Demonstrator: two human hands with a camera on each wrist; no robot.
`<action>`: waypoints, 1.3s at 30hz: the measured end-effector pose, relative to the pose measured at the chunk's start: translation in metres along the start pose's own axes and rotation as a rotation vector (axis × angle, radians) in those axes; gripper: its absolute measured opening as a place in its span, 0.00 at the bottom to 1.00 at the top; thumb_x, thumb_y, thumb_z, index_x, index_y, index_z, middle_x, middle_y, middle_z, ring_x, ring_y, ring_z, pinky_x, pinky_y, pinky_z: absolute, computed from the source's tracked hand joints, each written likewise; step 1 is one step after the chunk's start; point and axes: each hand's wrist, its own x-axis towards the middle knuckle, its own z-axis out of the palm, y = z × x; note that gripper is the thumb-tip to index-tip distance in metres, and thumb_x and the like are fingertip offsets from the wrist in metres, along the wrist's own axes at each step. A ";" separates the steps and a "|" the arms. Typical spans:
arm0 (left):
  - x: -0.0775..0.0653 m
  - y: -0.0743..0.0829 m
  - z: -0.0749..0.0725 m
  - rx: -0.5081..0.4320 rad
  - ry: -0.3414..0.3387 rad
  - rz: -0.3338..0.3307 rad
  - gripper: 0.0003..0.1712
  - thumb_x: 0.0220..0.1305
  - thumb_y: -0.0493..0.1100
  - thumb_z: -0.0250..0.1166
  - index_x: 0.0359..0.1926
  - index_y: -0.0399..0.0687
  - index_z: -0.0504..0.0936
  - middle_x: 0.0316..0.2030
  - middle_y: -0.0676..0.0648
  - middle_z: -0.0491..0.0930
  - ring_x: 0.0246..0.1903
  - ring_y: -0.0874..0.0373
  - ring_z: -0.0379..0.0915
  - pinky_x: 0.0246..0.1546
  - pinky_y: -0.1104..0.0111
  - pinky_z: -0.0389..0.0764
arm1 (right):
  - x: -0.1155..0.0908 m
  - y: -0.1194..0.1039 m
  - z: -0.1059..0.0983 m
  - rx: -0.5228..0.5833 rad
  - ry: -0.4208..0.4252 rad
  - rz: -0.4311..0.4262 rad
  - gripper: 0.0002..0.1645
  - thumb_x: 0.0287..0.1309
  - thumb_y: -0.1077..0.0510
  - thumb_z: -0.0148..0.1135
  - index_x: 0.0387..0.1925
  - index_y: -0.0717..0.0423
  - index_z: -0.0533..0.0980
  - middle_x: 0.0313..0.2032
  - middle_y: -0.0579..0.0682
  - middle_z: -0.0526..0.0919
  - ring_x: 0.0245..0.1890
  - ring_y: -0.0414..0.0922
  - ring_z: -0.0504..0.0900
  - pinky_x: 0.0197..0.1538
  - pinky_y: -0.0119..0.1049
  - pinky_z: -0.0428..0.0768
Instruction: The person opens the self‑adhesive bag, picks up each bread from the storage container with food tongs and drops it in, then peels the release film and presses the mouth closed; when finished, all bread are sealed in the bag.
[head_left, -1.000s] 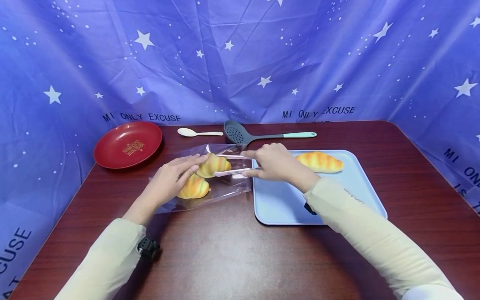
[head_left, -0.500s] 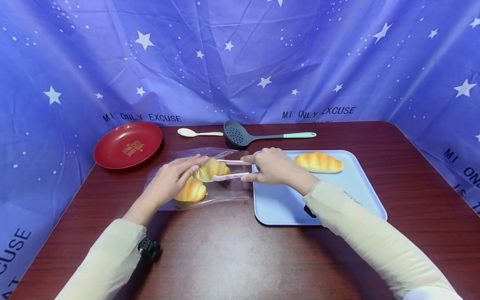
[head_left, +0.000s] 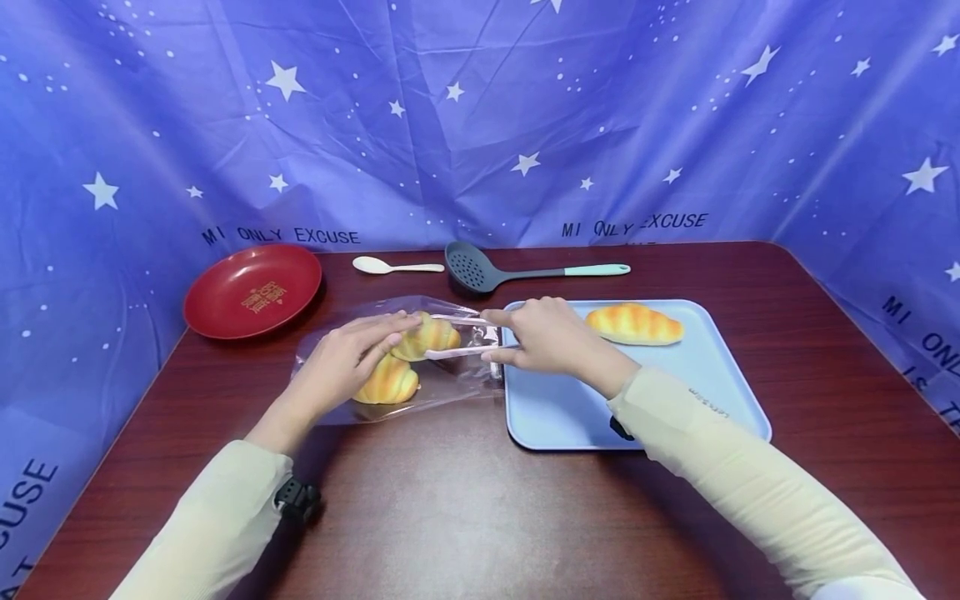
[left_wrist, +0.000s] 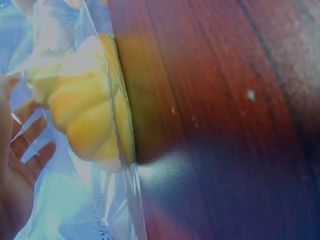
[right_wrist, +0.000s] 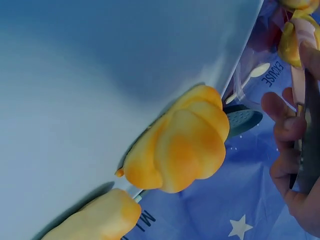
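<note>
In the head view, two toy croissants lie inside a clear plastic bag [head_left: 457, 385] on the table. My left hand [head_left: 339, 354] rests on the bag with its fingers nearly straight, over the upper croissant [head_left: 441, 335]. The lower croissant [head_left: 386, 383] is beside its thumb. With curled fingers, my right hand [head_left: 551, 333] grips pink-tipped tongs [head_left: 453, 353]; their tips reach into the bag's mouth, one on each side of the upper croissant. In the left wrist view, the left fingers [left_wrist: 34, 130] lie beside a croissant [left_wrist: 92, 107] under the film. The right wrist view shows the tongs' dark handle [right_wrist: 310, 135].
The blue-white tray [head_left: 570, 417] at the right holds a long bread roll [head_left: 636, 323]; the right wrist view also shows a croissant [right_wrist: 177, 142] there. Behind are a red plate [head_left: 225, 292], a cream spoon [head_left: 375, 265] and a slotted skimmer [head_left: 472, 268].
The tongs and right hand have dropped slightly toward the table. The bag's film has shifted around the croissants; the left hand stays almost in place.
</note>
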 end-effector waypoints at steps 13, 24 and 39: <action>0.000 0.003 -0.002 0.017 0.020 -0.015 0.20 0.75 0.43 0.61 0.64 0.54 0.82 0.63 0.45 0.78 0.66 0.43 0.71 0.67 0.45 0.68 | 0.005 -0.007 0.001 -0.028 -0.019 0.001 0.34 0.62 0.33 0.66 0.63 0.45 0.80 0.29 0.48 0.84 0.21 0.47 0.78 0.24 0.45 0.78; -0.001 0.000 -0.002 0.021 0.038 -0.029 0.18 0.76 0.42 0.59 0.63 0.56 0.83 0.64 0.45 0.78 0.66 0.44 0.70 0.67 0.44 0.67 | 0.009 -0.009 -0.003 0.055 -0.138 0.052 0.36 0.63 0.32 0.65 0.64 0.47 0.79 0.37 0.49 0.86 0.32 0.46 0.82 0.34 0.45 0.81; 0.000 0.005 -0.002 0.022 0.116 -0.021 0.17 0.74 0.41 0.62 0.61 0.51 0.84 0.61 0.46 0.81 0.64 0.45 0.74 0.66 0.48 0.70 | 0.011 -0.016 0.008 0.138 -0.020 0.040 0.41 0.61 0.31 0.65 0.63 0.55 0.79 0.25 0.51 0.79 0.29 0.47 0.79 0.36 0.48 0.82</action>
